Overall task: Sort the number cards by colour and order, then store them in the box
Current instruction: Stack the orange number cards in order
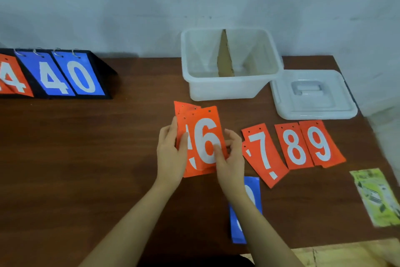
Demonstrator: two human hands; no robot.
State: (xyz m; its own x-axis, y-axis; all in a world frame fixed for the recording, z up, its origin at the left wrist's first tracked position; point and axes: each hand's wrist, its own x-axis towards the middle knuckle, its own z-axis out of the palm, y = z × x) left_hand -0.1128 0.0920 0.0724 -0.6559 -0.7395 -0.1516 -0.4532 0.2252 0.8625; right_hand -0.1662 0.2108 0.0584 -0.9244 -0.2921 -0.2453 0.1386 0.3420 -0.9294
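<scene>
Dark wood table [86, 158] against a pale wall. Both hands grasp the orange stack, 6 card [204, 139] on top: left hand [171, 152] on its left edge, right hand [231, 154] on its right. 7 card [263, 154] lies just right, long axis near-far; right hand is nearer. Box [227, 87] sits open beyond.

The number cards 6 [205, 141], 7 [263, 154], 8 [294, 147] and 9 [322, 144] were orange with white digits. A blue card [253, 186] bore white print. The box [227, 84] and lid [313, 95] were translucent white, the divider [225, 58] cardboard brown, the table [86, 147] dark wood-grained, and the packet [376, 197] yellow-green.
</scene>
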